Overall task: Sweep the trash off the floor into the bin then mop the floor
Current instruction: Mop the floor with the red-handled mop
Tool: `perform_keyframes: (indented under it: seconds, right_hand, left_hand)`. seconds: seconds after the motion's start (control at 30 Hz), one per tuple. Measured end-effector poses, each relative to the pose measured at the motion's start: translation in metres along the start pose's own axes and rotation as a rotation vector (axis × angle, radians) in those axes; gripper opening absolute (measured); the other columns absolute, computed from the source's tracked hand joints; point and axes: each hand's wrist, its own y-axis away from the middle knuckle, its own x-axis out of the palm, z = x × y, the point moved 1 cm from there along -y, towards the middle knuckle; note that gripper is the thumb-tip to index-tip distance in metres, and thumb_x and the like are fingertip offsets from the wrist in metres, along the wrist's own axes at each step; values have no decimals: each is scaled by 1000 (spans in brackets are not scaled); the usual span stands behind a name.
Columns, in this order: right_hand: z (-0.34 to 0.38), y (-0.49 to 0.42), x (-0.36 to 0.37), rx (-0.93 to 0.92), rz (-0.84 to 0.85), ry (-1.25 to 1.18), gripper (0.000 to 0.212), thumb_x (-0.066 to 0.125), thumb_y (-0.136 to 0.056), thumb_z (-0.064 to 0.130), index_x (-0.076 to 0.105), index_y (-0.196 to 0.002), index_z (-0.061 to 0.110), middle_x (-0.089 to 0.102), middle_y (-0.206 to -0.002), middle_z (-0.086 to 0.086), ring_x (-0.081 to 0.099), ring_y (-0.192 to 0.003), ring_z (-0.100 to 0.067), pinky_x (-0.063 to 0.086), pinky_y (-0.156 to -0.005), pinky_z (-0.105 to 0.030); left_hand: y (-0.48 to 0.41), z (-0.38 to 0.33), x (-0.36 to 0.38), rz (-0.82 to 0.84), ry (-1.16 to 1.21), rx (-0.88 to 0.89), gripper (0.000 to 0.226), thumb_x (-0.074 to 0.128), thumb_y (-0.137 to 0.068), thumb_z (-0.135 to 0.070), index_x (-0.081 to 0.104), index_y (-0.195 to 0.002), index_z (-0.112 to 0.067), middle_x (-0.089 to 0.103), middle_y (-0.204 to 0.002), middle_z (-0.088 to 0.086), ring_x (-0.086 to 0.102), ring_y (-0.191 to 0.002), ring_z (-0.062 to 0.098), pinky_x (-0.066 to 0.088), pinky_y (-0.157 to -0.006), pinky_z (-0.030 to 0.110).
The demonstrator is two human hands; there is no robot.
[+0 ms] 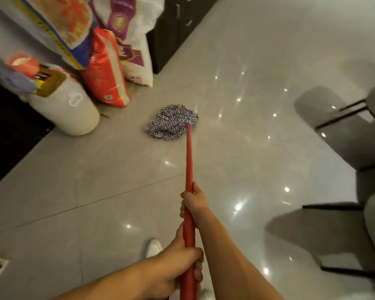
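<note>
A mop with a red handle [189, 156] runs from the bottom of the view up to a black-and-white string mop head [171, 122] lying on the glossy grey tiled floor [95, 180]. My right hand [193, 201] grips the handle higher up, fingers curled round it. Lower on the same handle, my left hand [182, 256] grips it close to my body. No trash or bin is visible.
Sacks stand at the upper left: an orange one [105, 70], a white and purple one [134, 44], with a white drum [69, 107] beside them. Dark cabinets [173, 24] sit behind. Grey chairs [355, 131] stand at the right. A white shoe [153, 247] shows below.
</note>
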Motion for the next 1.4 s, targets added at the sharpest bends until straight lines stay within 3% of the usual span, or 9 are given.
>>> perform_keyframes:
  seconds: [0.07, 0.17, 0.37, 0.63, 0.73, 0.93, 1.0, 1.13, 1.4]
  right_hand:
    - [-16, 13, -37, 5, -49, -71, 47, 44, -94, 0, 47, -136, 19, 48, -65, -9, 48, -43, -18, 47, -45, -29]
    - [-51, 31, -101, 20, -125, -199, 34, 43, -96, 2, 47, -124, 21, 45, -66, -9, 46, -46, -18, 46, -45, -29]
    - [-112, 63, -201, 49, -299, -393, 24, 44, -95, 3, 49, -117, 14, 43, -65, -9, 45, -46, -18, 46, -45, -28]
    - [-180, 108, -237, 96, -492, -588, 24, 43, -100, 6, 53, -114, 23, 43, -62, -5, 45, -48, -15, 44, -44, -26]
    - [-191, 115, -218, 135, -463, -599, 25, 42, -102, 10, 46, -125, 20, 43, -63, -5, 45, -49, -16, 44, -44, -26]
    - [-181, 122, -138, 148, -370, -528, 38, 40, -104, 12, 35, -137, 31, 45, -67, -8, 49, -52, -17, 49, -47, -30]
    - [-175, 122, -101, 141, -331, -491, 34, 39, -104, 11, 35, -134, 28, 44, -67, -8, 47, -50, -17, 48, -46, -29]
    - [-161, 120, -23, 100, -236, -412, 14, 41, -103, 10, 36, -109, 22, 39, -68, -7, 42, -49, -16, 45, -44, -28]
    - [-155, 141, 178, 100, 76, -106, 19, 45, -104, 11, 37, -118, 21, 43, -63, -7, 46, -46, -16, 48, -45, -29]
  left_hand:
    - [-7, 13, 26, 37, -79, -42, 90, 47, -92, 3, 23, -137, -72, 52, -63, 8, 53, -53, 20, 50, -55, 33]
    - [-21, 39, 73, 91, -241, -107, 97, 50, -91, 0, 14, -138, -76, 54, -65, 9, 56, -56, 21, 52, -59, 35]
    - [-42, 70, 144, 251, -394, -206, 95, 53, -94, 1, 12, -144, -69, 51, -62, 5, 54, -54, 16, 53, -56, 32]
    - [-38, 112, 169, 271, -558, -235, 90, 61, -95, -10, 14, -148, -66, 56, -66, 5, 56, -54, 14, 53, -54, 29]
    - [-28, 129, 149, 201, -579, -185, 89, 61, -94, -11, 16, -151, -63, 56, -64, 4, 53, -51, 14, 50, -53, 29]
    - [13, 144, 69, 84, -458, -86, 88, 61, -87, -4, 29, -154, -51, 56, -62, 7, 50, -47, 16, 47, -47, 29]
    - [32, 145, 40, 23, -408, -46, 86, 61, -87, -2, 31, -154, -47, 56, -59, 6, 50, -43, 15, 46, -44, 27]
    - [68, 149, -20, -89, -304, 42, 86, 60, -86, 0, 31, -156, -41, 57, -56, 4, 49, -40, 14, 44, -42, 25]
    - [159, 198, -156, -286, 54, 133, 81, 58, -89, -1, 34, -154, -42, 58, -62, 9, 50, -44, 17, 45, -46, 27]
